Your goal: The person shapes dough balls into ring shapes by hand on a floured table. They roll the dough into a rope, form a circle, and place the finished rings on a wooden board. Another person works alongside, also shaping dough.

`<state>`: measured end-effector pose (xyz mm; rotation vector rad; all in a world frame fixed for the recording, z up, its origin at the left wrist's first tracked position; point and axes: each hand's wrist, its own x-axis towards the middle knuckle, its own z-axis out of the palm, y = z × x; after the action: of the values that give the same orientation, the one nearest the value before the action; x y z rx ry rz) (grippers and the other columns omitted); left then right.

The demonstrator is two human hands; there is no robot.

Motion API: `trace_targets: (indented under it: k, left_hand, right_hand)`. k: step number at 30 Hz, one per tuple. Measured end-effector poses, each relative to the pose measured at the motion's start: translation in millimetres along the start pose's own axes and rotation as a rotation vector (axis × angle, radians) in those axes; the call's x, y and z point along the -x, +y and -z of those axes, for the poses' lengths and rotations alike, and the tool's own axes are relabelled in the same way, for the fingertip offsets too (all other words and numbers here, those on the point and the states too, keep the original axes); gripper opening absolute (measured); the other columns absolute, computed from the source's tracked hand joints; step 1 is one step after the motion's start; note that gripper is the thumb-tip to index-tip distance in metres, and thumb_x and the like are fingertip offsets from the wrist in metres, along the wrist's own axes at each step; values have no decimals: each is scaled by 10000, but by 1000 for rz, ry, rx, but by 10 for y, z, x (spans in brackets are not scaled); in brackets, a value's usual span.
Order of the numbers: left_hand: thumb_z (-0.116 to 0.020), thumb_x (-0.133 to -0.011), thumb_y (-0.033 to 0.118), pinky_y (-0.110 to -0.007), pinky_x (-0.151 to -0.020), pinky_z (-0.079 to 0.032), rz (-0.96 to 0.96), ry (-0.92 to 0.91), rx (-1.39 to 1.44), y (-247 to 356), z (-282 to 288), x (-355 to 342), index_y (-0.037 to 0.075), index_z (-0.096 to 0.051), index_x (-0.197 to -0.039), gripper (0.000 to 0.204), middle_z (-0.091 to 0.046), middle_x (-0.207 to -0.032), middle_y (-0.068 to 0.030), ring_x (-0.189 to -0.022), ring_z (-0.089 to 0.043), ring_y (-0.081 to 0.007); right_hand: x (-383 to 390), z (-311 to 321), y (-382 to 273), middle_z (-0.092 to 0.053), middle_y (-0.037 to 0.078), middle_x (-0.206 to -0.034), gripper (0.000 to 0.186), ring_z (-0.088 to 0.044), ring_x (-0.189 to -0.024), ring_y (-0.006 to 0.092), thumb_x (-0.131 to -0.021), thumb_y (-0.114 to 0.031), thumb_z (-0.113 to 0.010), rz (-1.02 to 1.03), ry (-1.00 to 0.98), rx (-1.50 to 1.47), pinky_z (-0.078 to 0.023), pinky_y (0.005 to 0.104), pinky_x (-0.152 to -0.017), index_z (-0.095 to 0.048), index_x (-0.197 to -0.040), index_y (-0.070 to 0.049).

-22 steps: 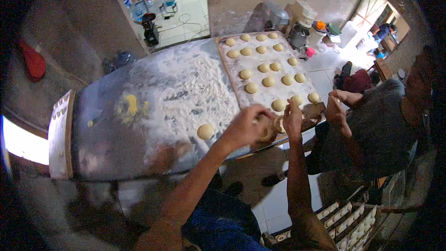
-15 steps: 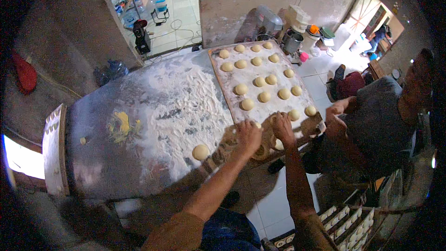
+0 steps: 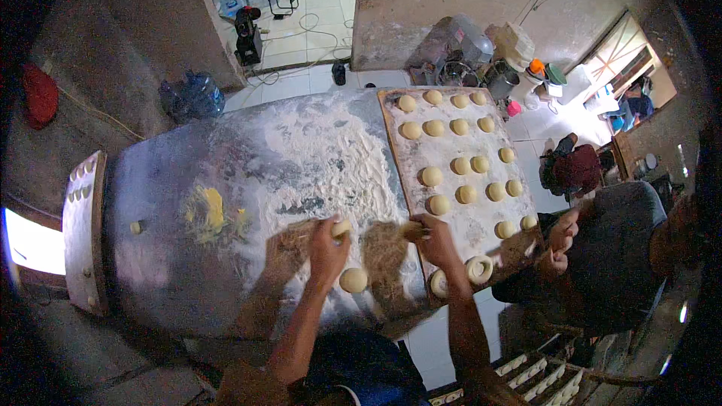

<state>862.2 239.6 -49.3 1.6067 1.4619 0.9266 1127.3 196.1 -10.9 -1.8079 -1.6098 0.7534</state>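
Note:
My left hand (image 3: 327,248) is closed on a pale dough piece (image 3: 341,227) over the floury part of the metal table (image 3: 154,180), just above a round dough ball (image 3: 353,280). My right hand (image 3: 434,238) is closed on another dough piece (image 3: 414,231) in shadow, over the left edge of a floured board (image 3: 412,154). The board bears several dough balls (image 3: 465,194). At its near end, right of and below my right hand, lie two dough rings (image 3: 478,269).
A co-worker's hands (image 3: 560,237) are at the board's right edge. Another board (image 3: 81,233) stands at the table's left end. A rack of trays (image 3: 538,380) is below right. Blue jugs (image 3: 192,101), buckets (image 3: 500,79) and cables (image 3: 308,30) lie beyond the table.
Both my hands have moved leftward from the board, the left one onto the flour with dough in it, and they are farther apart. The view has shifted, and the dough rings now show uncovered.

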Motion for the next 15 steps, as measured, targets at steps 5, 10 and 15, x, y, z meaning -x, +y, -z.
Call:
trace_targets:
  k: [5, 10, 15]
  left_hand:
    - [-733, -902, 206, -525, -1007, -391, -95, 97, -470, -126, 318, -138, 56, -581, -1297, 449, -632, -1093, -155, -1096, -576, -339]
    - [-681, -942, 227, -536, -999, -351, -154, 290, -293, -130, 527, 167, 76, -585, -1209, 322, -580, -1164, -136, -1141, -505, -351]
    - [-660, -933, 169, -529, -990, -367, -82, 247, -386, 145, 806, 480, 49, -585, -1163, 270, -598, -1128, -157, -1106, -532, -367]
  right_hand:
    - [-558, -709, -225, -651, 228, -1166, 495, -573, -1167, 409, -805, -164, -735, 190, 13, 287, -460, 512, -972, -605, -1264, -31]
    - [-672, -1292, -673, -280, 252, -1601, 754, -271, -1475, 447, -957, -372, -609, 392, 126, 476, -231, 549, -1193, -304, -1548, -18]
    - [-1021, -1568, -700, -209, 260, -1628, 813, -204, -1504, 445, -1016, -479, -468, 468, 7, 419, -147, 559, -1218, -189, -1560, 56]
